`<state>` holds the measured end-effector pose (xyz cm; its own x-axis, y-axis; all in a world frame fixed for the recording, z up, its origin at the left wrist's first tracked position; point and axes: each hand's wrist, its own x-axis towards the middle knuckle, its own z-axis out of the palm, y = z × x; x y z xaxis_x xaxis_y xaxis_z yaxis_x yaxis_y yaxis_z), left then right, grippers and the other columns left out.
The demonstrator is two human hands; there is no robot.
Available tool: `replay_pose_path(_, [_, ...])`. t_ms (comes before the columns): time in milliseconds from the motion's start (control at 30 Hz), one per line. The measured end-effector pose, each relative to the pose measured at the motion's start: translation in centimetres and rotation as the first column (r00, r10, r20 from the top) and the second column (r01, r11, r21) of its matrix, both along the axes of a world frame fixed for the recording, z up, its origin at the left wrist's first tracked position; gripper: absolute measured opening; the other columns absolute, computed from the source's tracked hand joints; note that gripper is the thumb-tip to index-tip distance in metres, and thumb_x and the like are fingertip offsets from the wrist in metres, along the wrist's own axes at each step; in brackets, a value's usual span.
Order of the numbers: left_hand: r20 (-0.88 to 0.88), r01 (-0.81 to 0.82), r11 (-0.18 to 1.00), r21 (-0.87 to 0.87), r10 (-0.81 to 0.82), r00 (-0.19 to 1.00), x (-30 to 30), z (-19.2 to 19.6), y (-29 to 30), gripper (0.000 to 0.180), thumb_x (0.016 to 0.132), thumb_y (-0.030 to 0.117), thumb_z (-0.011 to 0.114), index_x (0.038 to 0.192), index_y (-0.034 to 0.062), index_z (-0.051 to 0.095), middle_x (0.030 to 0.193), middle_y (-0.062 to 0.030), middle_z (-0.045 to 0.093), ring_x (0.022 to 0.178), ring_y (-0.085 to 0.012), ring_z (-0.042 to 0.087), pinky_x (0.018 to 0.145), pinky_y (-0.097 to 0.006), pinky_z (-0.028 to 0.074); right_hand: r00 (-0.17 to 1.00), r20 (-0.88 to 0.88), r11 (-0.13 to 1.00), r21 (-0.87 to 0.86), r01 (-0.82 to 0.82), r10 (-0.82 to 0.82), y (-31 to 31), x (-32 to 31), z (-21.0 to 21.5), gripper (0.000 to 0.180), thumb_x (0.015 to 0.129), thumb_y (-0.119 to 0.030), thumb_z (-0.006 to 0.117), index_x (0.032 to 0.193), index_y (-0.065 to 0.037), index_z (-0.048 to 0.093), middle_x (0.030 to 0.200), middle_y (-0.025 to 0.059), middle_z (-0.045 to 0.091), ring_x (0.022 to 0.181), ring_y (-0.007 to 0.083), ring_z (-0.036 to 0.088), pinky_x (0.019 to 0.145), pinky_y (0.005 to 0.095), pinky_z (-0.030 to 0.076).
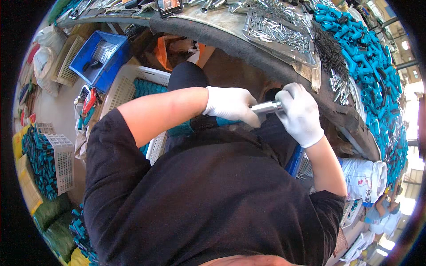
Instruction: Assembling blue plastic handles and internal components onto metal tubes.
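Both of my hands wear white gloves and meet over my lap. My left hand [233,105] is closed round the front of a teal and black tool [193,126], which looks like a power tool; its rear part lies against my body. A shiny silver metal tube [265,107] sticks out from the tool toward the right. Round the tube's far end my right hand [301,116] is curled, fingers bent and slightly blurred. Whether a small part sits in those fingers is hidden.
A workbench with a dark padded edge [213,33] curves ahead, bearing a tray of metal pins [275,31] and a heap of teal plastic parts [364,62]. At left stand a blue bin [117,51] and a white crate [120,91]. A white sack [361,175] is at right.
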<state>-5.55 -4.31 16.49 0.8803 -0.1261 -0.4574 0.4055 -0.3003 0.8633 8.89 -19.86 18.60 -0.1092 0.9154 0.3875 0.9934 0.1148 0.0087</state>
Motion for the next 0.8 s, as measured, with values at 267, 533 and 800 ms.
replay_pose_path(267, [0.221, -0.069, 0.687, 0.723, -0.136, 0.966, 2.0, -3.8, -0.9, 0.025, 0.072, 0.026, 0.062, 0.077, 0.0032, 0.071, 0.072, -0.0192, 0.066, 0.069, -0.0342, 0.066, 0.068, -0.043, 0.052, 0.967, 0.163, 0.698, -0.670, 0.253, -0.194, 2.9, 0.2, -1.9, 0.025, 0.078, -0.026, 0.055, 0.073, -0.008, 0.070, 0.074, 0.0179, 0.067, 0.072, 0.0329, 0.067, 0.068, 0.0425, 0.053])
replay_pose_path(533, [0.309, -0.184, 0.508, 0.842, -0.173, 0.935, 1.7, -4.3, 0.1, 0.020, 0.070, 0.021, 0.062, 0.075, 0.0033, 0.071, 0.069, -0.0194, 0.065, 0.068, -0.0347, 0.066, 0.067, -0.044, 0.052, 0.968, -0.030, 0.638, -0.757, 0.140, -0.248, 4.2, 0.7, -4.0, 0.027, 0.078, -0.028, 0.053, 0.076, -0.006, 0.069, 0.077, 0.0185, 0.067, 0.076, 0.0354, 0.066, 0.071, 0.0435, 0.053])
replay_pose_path(800, [-0.165, 0.112, 0.972, -0.206, -0.148, 0.975, 0.2, -3.2, 1.5, 0.029, 0.080, 0.027, 0.066, 0.075, -0.0018, 0.061, 0.063, -0.0077, 0.060, 0.053, -0.0150, 0.061, 0.048, -0.028, 0.049, 0.966, 0.193, 0.964, -0.238, -0.122, 0.170, 3.2, 0.0, -2.3, 0.008, 0.073, -0.020, 0.058, 0.067, -0.015, 0.057, 0.069, 0.0037, 0.056, 0.068, 0.0225, 0.059, 0.059, 0.0357, 0.047])
